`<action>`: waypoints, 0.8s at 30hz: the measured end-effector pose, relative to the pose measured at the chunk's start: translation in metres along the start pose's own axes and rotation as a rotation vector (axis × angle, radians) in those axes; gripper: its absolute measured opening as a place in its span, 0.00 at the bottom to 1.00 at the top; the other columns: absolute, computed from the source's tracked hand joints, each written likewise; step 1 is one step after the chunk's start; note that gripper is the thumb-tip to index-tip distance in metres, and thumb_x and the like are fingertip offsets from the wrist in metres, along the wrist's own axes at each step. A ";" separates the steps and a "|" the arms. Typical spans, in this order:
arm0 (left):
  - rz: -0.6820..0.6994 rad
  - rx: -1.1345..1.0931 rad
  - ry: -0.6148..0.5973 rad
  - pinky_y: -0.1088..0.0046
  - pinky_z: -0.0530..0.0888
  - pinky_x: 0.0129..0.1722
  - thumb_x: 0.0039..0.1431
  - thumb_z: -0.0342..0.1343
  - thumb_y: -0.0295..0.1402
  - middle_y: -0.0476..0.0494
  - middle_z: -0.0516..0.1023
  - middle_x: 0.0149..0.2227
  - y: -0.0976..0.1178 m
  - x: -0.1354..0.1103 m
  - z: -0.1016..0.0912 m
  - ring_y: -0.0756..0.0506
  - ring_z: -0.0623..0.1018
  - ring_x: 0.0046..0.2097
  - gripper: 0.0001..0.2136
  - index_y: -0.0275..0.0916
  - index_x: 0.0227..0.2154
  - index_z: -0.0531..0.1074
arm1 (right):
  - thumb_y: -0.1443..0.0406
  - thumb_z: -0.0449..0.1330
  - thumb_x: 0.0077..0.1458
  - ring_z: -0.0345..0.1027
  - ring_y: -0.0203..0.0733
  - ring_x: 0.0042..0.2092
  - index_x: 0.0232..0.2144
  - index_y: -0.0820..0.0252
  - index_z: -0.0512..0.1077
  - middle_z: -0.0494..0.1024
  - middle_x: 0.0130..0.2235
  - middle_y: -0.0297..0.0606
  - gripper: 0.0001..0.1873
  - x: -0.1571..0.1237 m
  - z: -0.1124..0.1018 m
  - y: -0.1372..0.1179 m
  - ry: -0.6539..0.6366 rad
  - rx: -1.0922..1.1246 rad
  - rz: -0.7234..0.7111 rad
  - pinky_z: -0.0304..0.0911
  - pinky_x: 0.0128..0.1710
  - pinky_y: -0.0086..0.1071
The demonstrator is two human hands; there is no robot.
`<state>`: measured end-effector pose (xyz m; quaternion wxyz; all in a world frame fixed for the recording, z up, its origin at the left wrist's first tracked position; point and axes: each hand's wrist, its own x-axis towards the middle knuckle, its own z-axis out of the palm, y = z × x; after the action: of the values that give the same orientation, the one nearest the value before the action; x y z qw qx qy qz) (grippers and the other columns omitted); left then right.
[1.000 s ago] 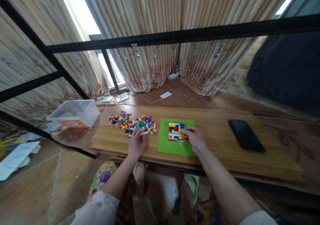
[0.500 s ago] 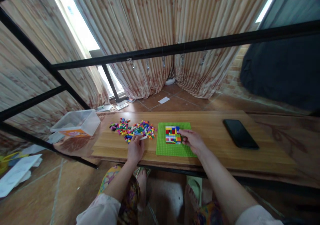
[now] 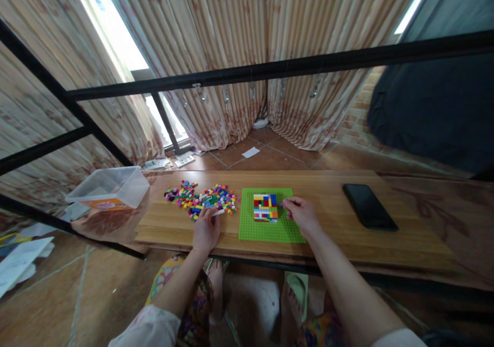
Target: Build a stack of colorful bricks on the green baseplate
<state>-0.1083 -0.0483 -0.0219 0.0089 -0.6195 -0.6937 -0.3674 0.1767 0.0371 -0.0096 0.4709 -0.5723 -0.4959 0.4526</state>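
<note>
Two hands rest on the counter [image 3: 347, 233]; left hand [image 3: 206, 229] pinches a white brick [image 3: 218, 212] lying crosswise; right hand [image 3: 302, 215] pinches loosely beside the square brick block [image 3: 265, 207] on the green baseplate [image 3: 266, 228].

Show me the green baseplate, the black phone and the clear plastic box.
green baseplate [image 3: 266, 229], head view, bare front part.
black phone [image 3: 369, 198], head view, screen middle.
clear plastic box [image 3: 133, 188], head view, right wall.
</note>
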 end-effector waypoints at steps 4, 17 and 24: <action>0.000 -0.008 -0.001 0.66 0.75 0.43 0.60 0.50 0.28 0.40 0.76 0.40 -0.001 0.000 0.000 0.43 0.78 0.41 0.08 0.38 0.38 0.73 | 0.63 0.60 0.47 0.71 0.42 0.33 0.27 0.57 0.77 0.80 0.30 0.38 0.06 0.005 -0.018 -0.001 0.036 -0.283 -0.155 0.66 0.36 0.35; -0.002 -0.022 -0.003 0.67 0.75 0.41 0.59 0.50 0.28 0.41 0.76 0.40 -0.001 0.000 0.000 0.44 0.78 0.39 0.08 0.39 0.37 0.73 | 0.68 0.57 0.55 0.70 0.44 0.38 0.35 0.54 0.78 0.77 0.39 0.41 0.10 -0.003 0.002 -0.004 -0.068 -0.753 -0.292 0.61 0.40 0.35; 0.008 -0.027 0.012 0.67 0.75 0.42 0.60 0.50 0.28 0.42 0.76 0.40 0.001 0.000 -0.001 0.44 0.78 0.41 0.07 0.40 0.37 0.73 | 0.64 0.54 0.58 0.72 0.43 0.37 0.31 0.57 0.76 0.78 0.35 0.42 0.10 0.002 -0.004 -0.004 -0.037 -0.663 -0.307 0.64 0.40 0.36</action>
<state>-0.1074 -0.0487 -0.0206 0.0059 -0.6201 -0.6862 -0.3803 0.1802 0.0394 -0.0047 0.3132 -0.6044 -0.7042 0.2017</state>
